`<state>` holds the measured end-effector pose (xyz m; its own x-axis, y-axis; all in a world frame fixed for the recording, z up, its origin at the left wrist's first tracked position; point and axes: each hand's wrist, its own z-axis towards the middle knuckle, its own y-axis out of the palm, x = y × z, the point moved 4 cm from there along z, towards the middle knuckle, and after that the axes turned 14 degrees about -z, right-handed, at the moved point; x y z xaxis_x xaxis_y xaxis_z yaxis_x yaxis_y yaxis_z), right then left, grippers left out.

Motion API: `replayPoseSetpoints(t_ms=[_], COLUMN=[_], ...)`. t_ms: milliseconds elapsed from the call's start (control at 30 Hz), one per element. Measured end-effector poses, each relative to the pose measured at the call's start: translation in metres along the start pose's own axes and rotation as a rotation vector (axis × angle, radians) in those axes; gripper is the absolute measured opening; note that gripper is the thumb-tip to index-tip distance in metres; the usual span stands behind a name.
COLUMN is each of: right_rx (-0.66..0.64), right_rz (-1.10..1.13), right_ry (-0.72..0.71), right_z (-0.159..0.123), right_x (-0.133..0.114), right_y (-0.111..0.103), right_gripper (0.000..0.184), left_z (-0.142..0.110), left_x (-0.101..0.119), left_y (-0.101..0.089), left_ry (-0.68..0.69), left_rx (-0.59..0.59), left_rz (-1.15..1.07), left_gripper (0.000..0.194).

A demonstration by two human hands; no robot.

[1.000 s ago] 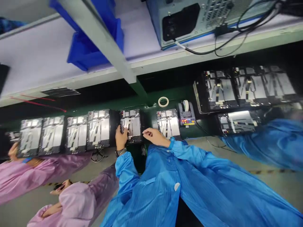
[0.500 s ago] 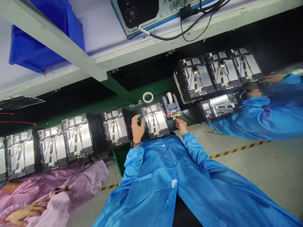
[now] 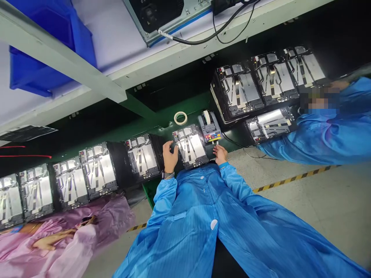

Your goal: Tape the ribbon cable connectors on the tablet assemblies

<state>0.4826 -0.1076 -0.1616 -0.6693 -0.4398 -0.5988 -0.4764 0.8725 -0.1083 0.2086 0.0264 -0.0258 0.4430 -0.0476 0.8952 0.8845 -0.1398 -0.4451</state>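
Working left to right from my remote view, a co-worker's pink sleeve (image 3: 62,231) lies at the far left, below a row of flat electronic panels (image 3: 98,172), each showing silver sheets and ribbon cables on a dark frame.

Next comes the left hand (image 3: 170,156), open with its fingers loosely curved. Its fingertips (image 3: 172,144) sit at the 9 o'clock edge of the nearest panel (image 3: 189,147), though I can't tell whether they touch it. That panel lies flat on a green bench (image 3: 162,129), between the two hands and directly before the blue coat (image 3: 199,216).

At 11 o'clock from the panel sits a ring of tape (image 3: 180,118), and at 2 o'clock a tape dispenser (image 3: 209,127) with a thin white strip (image 3: 216,142) at its front. The right hand (image 3: 220,154) lies at 4 o'clock with its fingers drawn together, just below the strip. I can't tell whether they pinch it.

Further right are more panels (image 3: 240,87) and a co-worker's blue sleeve (image 3: 333,133).

For clean handling, I'd keep the panel square and the fingertips clear of its loose cables.
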Motion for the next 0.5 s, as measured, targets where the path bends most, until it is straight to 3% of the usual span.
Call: replayPoseSetpoints(t_ms=[167, 333, 500], right_rx=[0.013, 0.047, 0.100], right_rz=[0.042, 0.019, -0.050], right_ry=[0.064, 0.088, -0.003], right_z=[0.004, 0.007, -0.008], right_x=[0.000, -0.006, -0.009], right_y=[0.018, 0.030, 0.017], right_gripper=[0.031, 0.038, 0.040], left_z=[0.008, 0.020, 0.048], left_x=[0.008, 0.030, 0.046], left_y=[0.024, 0.066, 0.095], left_ry=[0.078, 0.112, 0.070], left_rx=[-0.017, -0.101, -0.110], left_rz=[0.107, 0.219, 0.297], left_gripper=[0.037, 0.049, 0.048])
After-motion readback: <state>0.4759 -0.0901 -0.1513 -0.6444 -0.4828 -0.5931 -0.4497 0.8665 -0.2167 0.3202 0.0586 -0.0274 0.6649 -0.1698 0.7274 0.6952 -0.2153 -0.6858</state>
